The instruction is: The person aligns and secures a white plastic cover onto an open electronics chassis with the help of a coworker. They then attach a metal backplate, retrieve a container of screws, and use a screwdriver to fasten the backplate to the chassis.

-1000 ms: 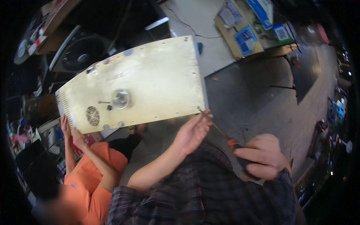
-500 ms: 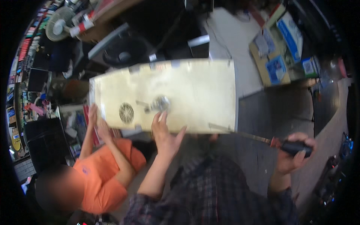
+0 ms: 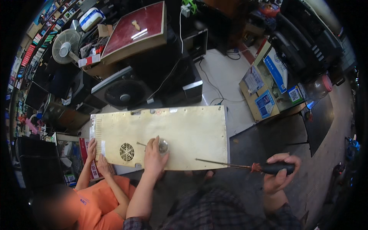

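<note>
Seen from the head camera, a large flat rectangular panel of yellowed cream metal (image 3: 184, 134), scuffed and dotted with small screw holes along its edges, lies across the middle of the scene, above the person's plaid-clad lap. A round vent grille (image 3: 127, 151) of fine perforations sits near the panel's left end, and a strip of small slots runs down its left edge. The left hand (image 3: 154, 158) rests on the panel just right of the grille, fingers curled down over a small round shiny metal fitting (image 3: 163, 145), touching it; whether they pinch it cannot be told. The right hand (image 3: 279, 174) is off the panel's lower right corner, fingers wrapped tightly round the black handle of a long screwdriver with a thin metal shaft and a reddish collar (image 3: 245, 166); the shaft lies almost level, its tip over the panel's lower edge. At the panel's left end a co-worker in an orange shirt (image 3: 97, 201) holds both hands against the panel's edge, one hand (image 3: 92, 147) above the other. Beyond the panel's far edge stand a dark box fan with a round grille (image 3: 124, 94), a white desk fan (image 3: 63, 48), and a red-topped wooden board (image 3: 134, 28). Right of the panel is a cardboard box with blue labels (image 3: 264, 94) on the pale floor
</note>
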Available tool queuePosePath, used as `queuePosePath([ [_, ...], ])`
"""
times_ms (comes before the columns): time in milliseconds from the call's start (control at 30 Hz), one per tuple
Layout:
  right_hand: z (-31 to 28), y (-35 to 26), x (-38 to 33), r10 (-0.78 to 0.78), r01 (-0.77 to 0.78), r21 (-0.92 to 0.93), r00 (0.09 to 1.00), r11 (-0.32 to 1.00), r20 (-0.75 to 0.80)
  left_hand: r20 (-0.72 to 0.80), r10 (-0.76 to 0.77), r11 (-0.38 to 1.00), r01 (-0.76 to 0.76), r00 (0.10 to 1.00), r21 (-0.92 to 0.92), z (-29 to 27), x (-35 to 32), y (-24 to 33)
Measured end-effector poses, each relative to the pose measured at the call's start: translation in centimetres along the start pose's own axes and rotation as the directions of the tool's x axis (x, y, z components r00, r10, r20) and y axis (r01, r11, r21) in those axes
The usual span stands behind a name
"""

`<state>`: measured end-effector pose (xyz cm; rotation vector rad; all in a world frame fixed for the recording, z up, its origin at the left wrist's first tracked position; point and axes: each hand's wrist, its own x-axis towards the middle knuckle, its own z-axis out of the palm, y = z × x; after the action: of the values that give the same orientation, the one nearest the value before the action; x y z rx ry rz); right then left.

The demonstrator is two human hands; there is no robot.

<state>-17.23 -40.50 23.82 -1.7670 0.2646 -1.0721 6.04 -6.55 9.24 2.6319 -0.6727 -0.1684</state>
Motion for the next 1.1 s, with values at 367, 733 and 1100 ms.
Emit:
queuePosePath([
  [367, 0.5, 2.3, 0.4, -0.016, 0.017, 0.034, 1.000, 0.999, -0.005, -0.074, 0.036, 0.999, -0.035, 0.997, 0.015, -0.1, 1.6, -0.3],
  [733, 2.4, 2.7, 1.0, 0.071, -0.073, 0.156, 0.997, 0.985, 0.021, -0.237, -0.193, 0.981, 0.191, 0.952, -0.032, -8.4, -0.2, -2.3],
  [1100, 3.3, 2.3, 1.0, 0.050, -0.065, 0.159, 0.994, 0.985, 0.095, -0.062, -0.111, 0.990, 0.105, 0.992, -0.095, 0.2, -5.6, 2.8],
])
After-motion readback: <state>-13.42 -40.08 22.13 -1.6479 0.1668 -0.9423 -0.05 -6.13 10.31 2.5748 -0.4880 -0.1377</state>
